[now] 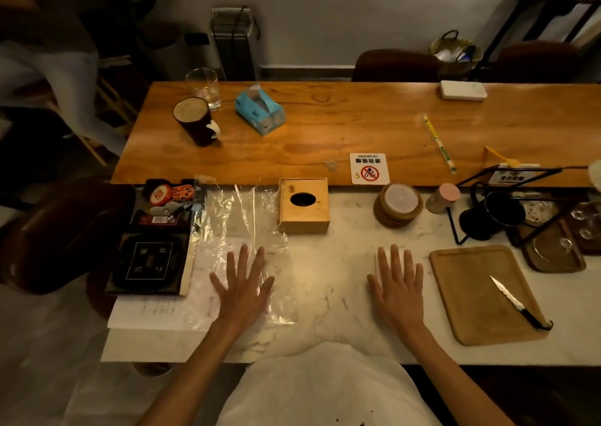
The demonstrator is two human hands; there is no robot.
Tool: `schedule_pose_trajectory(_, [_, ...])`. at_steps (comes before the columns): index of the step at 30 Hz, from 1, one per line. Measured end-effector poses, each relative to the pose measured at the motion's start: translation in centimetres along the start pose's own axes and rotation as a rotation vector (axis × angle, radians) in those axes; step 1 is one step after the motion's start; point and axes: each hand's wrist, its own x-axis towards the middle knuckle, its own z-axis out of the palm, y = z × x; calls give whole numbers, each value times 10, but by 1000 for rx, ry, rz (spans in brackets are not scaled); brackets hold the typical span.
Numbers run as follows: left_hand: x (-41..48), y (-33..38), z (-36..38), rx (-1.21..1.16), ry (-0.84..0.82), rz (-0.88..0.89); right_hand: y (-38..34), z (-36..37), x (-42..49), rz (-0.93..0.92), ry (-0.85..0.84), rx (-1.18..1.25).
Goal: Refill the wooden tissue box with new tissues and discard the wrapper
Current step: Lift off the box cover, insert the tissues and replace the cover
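Observation:
The wooden tissue box (303,210) stands upright on the white marble counter (331,282), its dark oval slot showing nothing inside. Left of it a clear plastic wrapper (234,221) lies spread flat. My left hand (243,287) rests palm down on the wrapper's near part, fingers apart. My right hand (397,282) lies flat and open on bare marble, holding nothing. A blue tissue pack (260,111) sits far back on the wooden table.
A cutting board (471,299) with a knife (517,303) lies right of my right hand. Stacked coasters (397,205), a pink-lidded jar (443,198) and a black kettle (489,216) stand behind. A black tray (153,247) of small items sits left; a mug (194,120) and glass (204,87) stand far back.

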Motion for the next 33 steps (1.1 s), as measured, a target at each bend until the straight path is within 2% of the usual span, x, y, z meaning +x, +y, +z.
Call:
schedule_pose_trajectory(3, [11, -8, 14, -8, -36, -94, 5, 11, -3, 28, -69, -41])
schedule_pose_trajectory(8, [19, -28, 17, 56, -110, -93, 4, 12, -2, 38, -100, -81])
schedule_pose_trajectory(12, [21, -14, 2, 97, 43, 8, 1, 2, 1, 69, -111, -89])
schedule_pose_trajectory(14, [29, 3, -12, -51, 142, 59, -11, -12, 9, 51, -77, -27])
schedule_pose_trajectory(16, [50, 29, -31, -350, 197, 62, -32, -31, 31, -1, -34, 201])
schedule_pose_trajectory(18, [75, 56, -55, -664, 159, -7, -62, -54, 61, 49, -81, 611])
schedule_pose_trajectory(21, [116, 81, -78, -890, 17, -97, -96, -78, 114, 242, -321, 1108])
schedule_pose_trajectory(24, [143, 89, -83, -1018, -153, -146, -110, -78, 151, 338, -593, 1427])
schedule_pose_trajectory(26, [151, 91, -82, -989, -204, -156, -114, -79, 159, 358, -642, 1495])
schedule_pose_trajectory(30, [155, 98, -82, -1034, -221, -193, -127, -71, 162, 339, -575, 1471])
schedule_pose_trajectory(33, [152, 99, -79, -959, -203, -213, -133, -67, 158, 348, -554, 1426])
